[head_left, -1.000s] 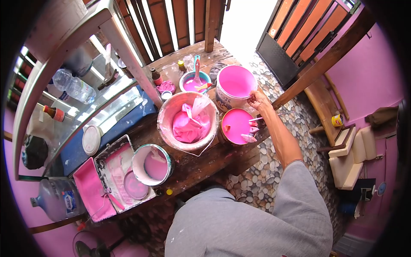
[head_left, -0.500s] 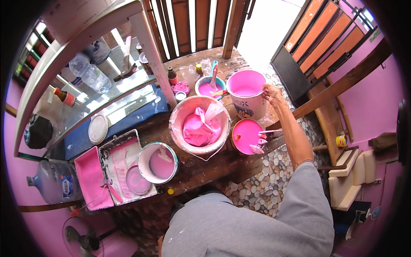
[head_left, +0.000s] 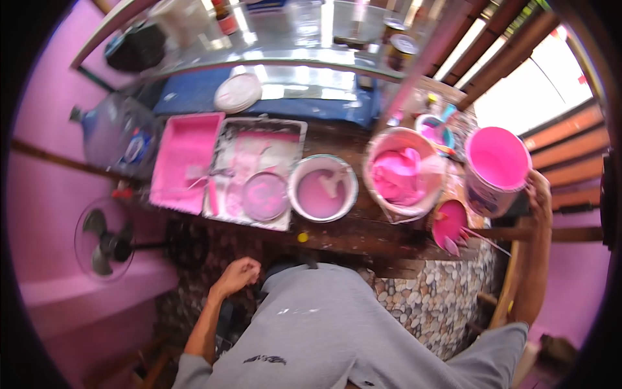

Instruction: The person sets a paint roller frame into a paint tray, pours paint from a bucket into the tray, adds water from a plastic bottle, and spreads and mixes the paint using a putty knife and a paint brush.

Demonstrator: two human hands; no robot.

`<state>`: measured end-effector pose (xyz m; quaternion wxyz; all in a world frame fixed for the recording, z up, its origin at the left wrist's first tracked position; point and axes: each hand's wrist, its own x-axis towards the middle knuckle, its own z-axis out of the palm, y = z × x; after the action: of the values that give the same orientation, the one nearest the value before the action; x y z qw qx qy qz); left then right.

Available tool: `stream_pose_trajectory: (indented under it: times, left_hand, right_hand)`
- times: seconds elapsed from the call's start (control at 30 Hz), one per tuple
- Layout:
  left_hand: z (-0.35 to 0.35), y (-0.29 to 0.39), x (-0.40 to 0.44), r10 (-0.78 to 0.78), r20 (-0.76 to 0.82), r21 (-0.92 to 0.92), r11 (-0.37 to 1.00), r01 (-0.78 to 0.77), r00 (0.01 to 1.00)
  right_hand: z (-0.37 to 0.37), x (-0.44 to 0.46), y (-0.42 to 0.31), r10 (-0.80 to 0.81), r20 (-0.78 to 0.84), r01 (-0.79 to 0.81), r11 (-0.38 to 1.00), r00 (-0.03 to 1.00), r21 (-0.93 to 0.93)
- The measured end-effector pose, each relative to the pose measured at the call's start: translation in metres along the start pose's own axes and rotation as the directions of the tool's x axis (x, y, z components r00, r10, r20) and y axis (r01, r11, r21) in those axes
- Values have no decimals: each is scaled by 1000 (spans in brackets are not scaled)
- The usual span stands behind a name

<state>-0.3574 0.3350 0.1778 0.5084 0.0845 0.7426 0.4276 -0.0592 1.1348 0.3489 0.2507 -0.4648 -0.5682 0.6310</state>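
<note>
At the right of the view, my right hand (head_left: 538, 194) grips the rim of a tall white paint bucket (head_left: 495, 191), pink inside and tilted toward me. My left hand (head_left: 240, 274) hangs in front of the table near my body, its fingers curled loosely with nothing visible in them. Beside the tall bucket are a small can of pink paint (head_left: 447, 223) with a thin-handled tool in it, and a wide bucket (head_left: 377, 207) with a crumpled pink plastic bag (head_left: 395, 175). Behind them, a small tub (head_left: 424, 123) holds pink paint and a brush.
A white pail (head_left: 295, 194) of pinkish liquid, a stained tray (head_left: 295, 139) with a round lid (head_left: 264, 196), and a pink tray (head_left: 188, 162) line the wooden table (head_left: 330, 236). A glass display case (head_left: 291, 65) stands behind. A large water bottle (head_left: 116, 139) and fan (head_left: 107, 243) are left.
My view has swung left and my body has turned. The tall bucket is now tilted toward me, still in my right hand. My left hand has come fully into view.
</note>
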Motion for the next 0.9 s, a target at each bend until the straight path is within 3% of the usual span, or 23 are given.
stream_pose_trajectory:
  times: [0.07, 0.2, 0.27, 0.33, 0.4, 0.47, 0.5, 0.57, 0.6, 0.63, 0.7, 0.8, 0.9]
  left_hand:
    - [-4, 62, 2, -3, 52, -10, 1000, 3, 999]
    - [-13, 98, 25, 260, 137, -99, 964, -248, 956]
    - [-8, 110, 29, 507, 41, -119, 858, -500, 861]
    - [-30, 130, 13, 446, -88, 89, 894, -439, 891]
    - [-55, 93, 26, 476, -180, 139, 878, -457, 861]
    - [-73, 68, 31, 366, -138, 13, 930, -368, 920]
    - [-76, 67, 29, 393, -90, 61, 919, -388, 915]
    - [-74, 65, 33, 421, 88, -35, 907, -420, 903]
    - [-69, 60, 42, 464, 156, -124, 885, -449, 872]
    - [-69, 68, 42, 467, 161, -126, 884, -451, 870]
    - [-72, 88, 39, 591, 177, 26, 797, -604, 787]
    - [-79, 95, 44, 638, 108, -1, 767, -642, 762]
    - [-95, 97, 49, 640, 65, -61, 768, -638, 765]
  right_hand:
    - [22, -24, -31, -26, 34, 28, 998, 999, -57]
    - [102, -94, -85, -86, 110, 103, 982, 990, -161]
    - [113, -103, -90, -205, 266, 244, 962, 942, -120]
    - [152, -124, -101, -186, 217, 217, 967, 958, -129]
    - [193, -151, -109, -29, 289, 83, 981, 957, -175]
    - [242, -182, -103, -26, 271, 84, 975, 962, -204]
    - [264, -193, -99, -165, 395, 328, 859, 904, -392]
    - [330, -227, -103, 29, 422, 97, 957, 906, -273]
    - [356, -238, -99, 26, 416, 98, 957, 909, -274]
    - [378, -245, -91, 27, 394, 93, 955, 919, -282]
    - [420, -260, -82, 64, 400, 80, 939, 914, -333]
    - [481, -282, -76, 140, 490, 72, 919, 861, -388]
    - [537, -295, -64, 123, 455, 57, 931, 882, -361]
